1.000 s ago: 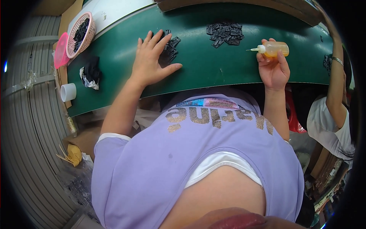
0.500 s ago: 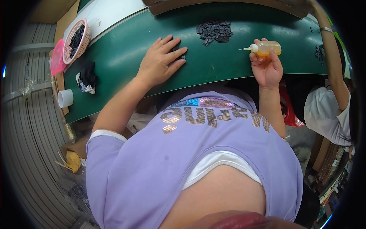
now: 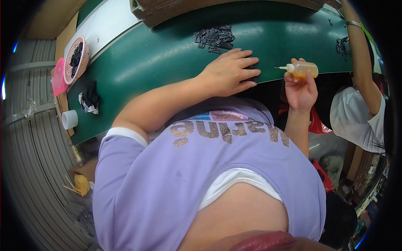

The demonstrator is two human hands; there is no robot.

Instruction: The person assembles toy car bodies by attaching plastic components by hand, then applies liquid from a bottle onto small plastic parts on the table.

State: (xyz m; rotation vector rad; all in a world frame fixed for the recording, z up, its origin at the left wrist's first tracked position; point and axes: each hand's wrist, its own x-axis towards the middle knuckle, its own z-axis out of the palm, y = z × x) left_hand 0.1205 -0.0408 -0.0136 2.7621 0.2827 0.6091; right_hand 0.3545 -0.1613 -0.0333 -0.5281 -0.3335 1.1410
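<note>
Left hand (image 3: 228,73) flat, hiding whatever lies beneath; right hand (image 3: 300,88), at three o'clock, grips a yellow bottle (image 3: 302,69), now lower off the green table (image 3: 159,54).

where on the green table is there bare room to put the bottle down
The widest bare stretch of the green table lies between the pink basket and the left hand. It is crowded around the pile of black pieces above that hand. The right hand holds the yellow squeeze bottle off the table's near edge.
</note>
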